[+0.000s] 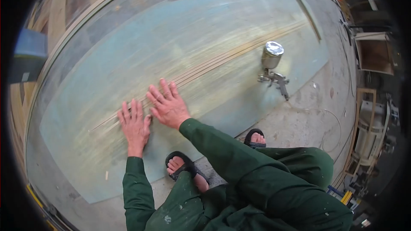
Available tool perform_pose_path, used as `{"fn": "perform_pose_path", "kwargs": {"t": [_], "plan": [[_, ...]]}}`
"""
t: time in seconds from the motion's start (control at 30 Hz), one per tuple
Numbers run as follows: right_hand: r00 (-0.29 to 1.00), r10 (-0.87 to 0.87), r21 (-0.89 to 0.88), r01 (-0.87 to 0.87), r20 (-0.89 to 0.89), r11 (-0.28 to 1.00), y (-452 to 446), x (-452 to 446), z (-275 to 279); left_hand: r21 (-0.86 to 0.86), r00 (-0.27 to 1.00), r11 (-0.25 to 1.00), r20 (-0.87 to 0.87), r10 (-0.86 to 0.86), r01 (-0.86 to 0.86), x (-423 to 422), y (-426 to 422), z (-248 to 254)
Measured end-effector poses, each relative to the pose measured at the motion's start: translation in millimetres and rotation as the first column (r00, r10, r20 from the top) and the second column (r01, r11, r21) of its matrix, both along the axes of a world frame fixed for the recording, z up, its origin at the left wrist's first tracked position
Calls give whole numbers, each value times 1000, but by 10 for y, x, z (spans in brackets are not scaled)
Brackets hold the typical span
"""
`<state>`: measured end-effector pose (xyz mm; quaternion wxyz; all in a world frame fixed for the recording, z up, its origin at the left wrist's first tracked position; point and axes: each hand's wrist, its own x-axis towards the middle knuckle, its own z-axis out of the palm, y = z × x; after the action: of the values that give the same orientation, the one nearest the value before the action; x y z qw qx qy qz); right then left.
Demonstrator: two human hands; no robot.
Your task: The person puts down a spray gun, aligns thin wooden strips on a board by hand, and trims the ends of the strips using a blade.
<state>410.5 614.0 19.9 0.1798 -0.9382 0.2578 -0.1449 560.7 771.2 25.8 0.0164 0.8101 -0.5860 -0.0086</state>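
My left hand (135, 128) lies on the near-left part of thin wooden strips (209, 65), fingers spread and palm down. Just right of it, my right hand (168, 105) rests on the same strips with its fingers apart. The strips lie side by side in a long narrow row across a pale blue-green sheet (128, 47) on the floor. A metal spray gun (276, 79) with a silver cup (272, 54) stands on the sheet, right of the strips and apart from both hands.
A thin hose (340, 124) curls over the concrete floor on the right. Wooden frames (359, 132) and tools line the right side. A blue-grey box (30, 55) is at the far left. My sandalled feet (184, 167) are at the sheet's near edge.
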Motion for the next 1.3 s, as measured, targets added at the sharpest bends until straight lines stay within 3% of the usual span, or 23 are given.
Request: {"fn": "perform_pose_path", "kwargs": {"t": [0.2, 0.3, 0.43, 0.47, 0.53, 0.63, 0.73, 0.77, 0.83, 0.87, 0.93, 1.0, 1.07, 1.3], "plan": [[1000, 22, 2, -22, -20, 1000, -46, -23, 121, 17, 999, 1000, -24, 24, -24, 103, 97, -111], [987, 118, 59, -112, -108, 992, -250, -157, 331, -38, 1000, 999, -12, 9, -9, 103, 91, -124], [804, 479, 26, -503, -352, 864, -1002, -952, 1110, -57, 998, 998, -53, 21, -24, 97, 85, -120], [794, 498, 13, -527, -349, 850, -1186, -1272, 1359, -59, 998, 998, -58, 29, -32, 98, 65, -139], [875, 422, 63, -419, -238, 906, -1516, -1911, 1880, -95, 999, 995, -46, 11, -15, 100, 91, -140], [967, -50, 51, 65, -252, 997, -1852, -2865, 2060, -79, 1000, 997, -27, 10, -12, 92, 96, -124], [779, -507, 53, 563, -370, 825, -2124, -3830, 1600, -76, 1000, 997, -22, 19, -21, 83, 96, -128], [785, -496, 63, 554, -371, 830, -2169, -3949, 1412, -67, 999, 997, -18, 30, -31, 74, 108, -121], [761, -579, 505, 638, -293, 582, -2259, -4107, 1128, -65, 1000, 998, -5, 15, -15, 83, 90, -125], [761, -579, 510, 636, -292, 579, -2304, -4124, 1018, -61, 1000, 998, -2, 14, -14, 73, 87, -126], [789, -493, 759, 560, -366, 332, -2381, -4033, 827, -26, 1000, 999, 0, 20, -20, 80, 92, -115], [778, -563, 805, 509, -278, 306, -2418, -3949, 833, -26, 1000, 1000, 17, 3, -3, 91, 111, -143], [811, -394, 790, 551, -432, 269, -2526, -3917, 889, -41, 999, 999, 35, 5, -3, 96, 96, -152], [819, -463, 831, 491, -338, 262, -2106, -3678, 1299, 0, 1000, 1000, -1, 25, -25, 117, 118, -153]]}}
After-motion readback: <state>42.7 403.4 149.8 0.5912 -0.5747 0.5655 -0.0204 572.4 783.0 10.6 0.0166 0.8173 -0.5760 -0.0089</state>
